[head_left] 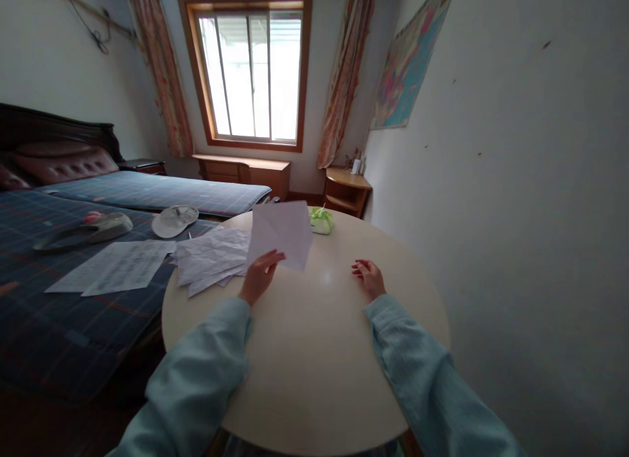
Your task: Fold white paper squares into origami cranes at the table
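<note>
A white sheet of paper [284, 229] is pinched at its lower edge by my left hand [260, 273], which holds it tilted up over the far left part of the round table [314, 372]. Faint crease lines cross the sheet. My right hand [368, 278] rests over the right side of the table with its fingers loosely curled and apart, holding nothing. Left of the held sheet lies a pile of crumpled white papers [209, 254]. Behind the sheet, partly hidden by it, sits a green and white soft packet [322, 221].
A bed with a blue plaid cover [122, 326] adjoins the table at left, bearing printed sheets [128, 263], a cap [175, 221] and a grey-white visor-like item [111, 227]. A white wall [515, 247] stands at right. A small corner shelf [348, 178] is behind the table.
</note>
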Tool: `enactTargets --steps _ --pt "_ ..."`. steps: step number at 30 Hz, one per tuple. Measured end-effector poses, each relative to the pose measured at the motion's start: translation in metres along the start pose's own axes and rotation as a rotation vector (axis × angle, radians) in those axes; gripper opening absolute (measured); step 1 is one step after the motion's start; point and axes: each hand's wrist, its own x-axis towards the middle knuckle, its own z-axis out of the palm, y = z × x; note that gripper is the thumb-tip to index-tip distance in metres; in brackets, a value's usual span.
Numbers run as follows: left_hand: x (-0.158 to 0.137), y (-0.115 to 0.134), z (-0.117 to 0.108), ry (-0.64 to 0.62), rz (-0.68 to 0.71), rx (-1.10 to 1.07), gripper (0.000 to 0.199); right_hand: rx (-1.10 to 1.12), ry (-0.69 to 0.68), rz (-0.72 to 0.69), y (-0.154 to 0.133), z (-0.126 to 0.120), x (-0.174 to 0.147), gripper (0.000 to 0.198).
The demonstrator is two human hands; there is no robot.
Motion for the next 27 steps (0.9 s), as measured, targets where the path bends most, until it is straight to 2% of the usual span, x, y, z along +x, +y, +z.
enactTargets --steps 3,4,6,10,12,16,18,22,25,27 --pt "-0.007 0.009 0.018 -0.356 -0.055 -0.134 0.034 0.003 0.012 0.005 0.0 0.0 0.0 0.026" --pt "-0.008 0.011 0.02 -0.433 -0.065 -0.183 0.037 0.002 0.014 0.006 0.0 0.0 0.0 0.026" --pt "-0.009 0.014 0.021 -0.485 -0.132 -0.272 0.035 0.002 0.017 0.01 0.001 0.0 0.0 0.026" --pt "-0.007 0.019 0.014 -0.456 -0.296 -0.361 0.03 0.001 0.03 0.007 0.0 0.0 0.0 0.026" --pt "-0.007 0.019 0.013 -0.427 -0.301 -0.302 0.028 -0.016 0.032 0.0 0.0 0.0 0.0 0.026" --pt "-0.009 0.014 0.016 -0.346 -0.162 0.017 0.033 -0.08 0.005 -0.011 0.001 -0.001 0.0 0.026" --pt "-0.011 0.009 0.018 -0.342 -0.201 0.223 0.049 -0.146 -0.022 -0.042 0.002 0.0 -0.001 0.026" --pt "-0.013 0.003 0.023 -0.403 -0.363 0.464 0.072 -0.356 -0.181 -0.192 0.0 0.005 -0.008 0.03" --pt "-0.013 0.002 0.024 -0.412 -0.369 0.509 0.075 -0.559 -0.29 -0.37 -0.004 0.008 -0.015 0.038" --pt "-0.012 0.002 0.023 -0.412 -0.361 0.509 0.074 -0.641 -0.324 -0.442 -0.006 0.009 -0.017 0.043"
